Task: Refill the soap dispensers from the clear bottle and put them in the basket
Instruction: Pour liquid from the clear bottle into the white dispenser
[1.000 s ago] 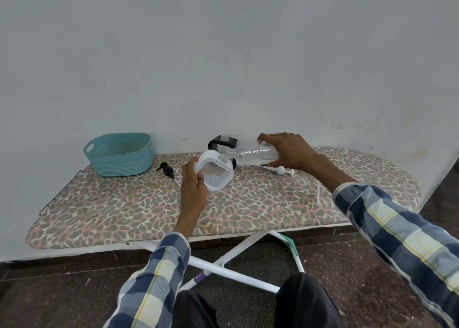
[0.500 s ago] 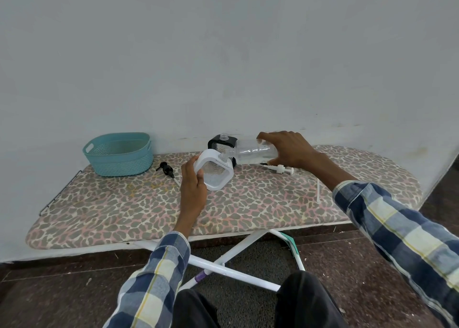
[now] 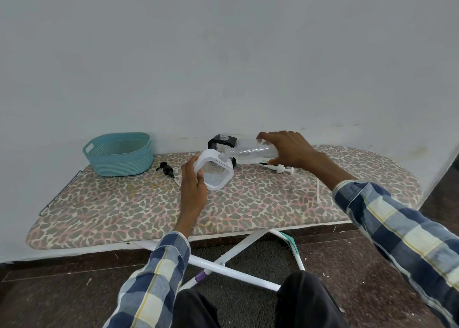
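My left hand [image 3: 192, 182] grips a white-framed soap dispenser [image 3: 215, 172] that is tilted on the ironing board [image 3: 139, 203]. With my right hand [image 3: 289, 150] I hold the clear bottle [image 3: 253, 151] on its side, its mouth at the white dispenser's neck. Behind them a black-framed dispenser [image 3: 221, 141] stands upright without its pump. A black pump [image 3: 167, 169] lies left of my left hand. The white pump [image 3: 280, 169] lies under my right hand. The teal basket [image 3: 119, 153] stands at the back left and looks empty.
The wall runs right behind the board. A thin white tube [image 3: 318, 189] lies on the board near my right wrist. The board's white legs [image 3: 233, 260] cross below its front edge, above a dark floor.
The scene is almost the same. Both hands keep their hold, and the bottle stays tipped into the white dispenser.
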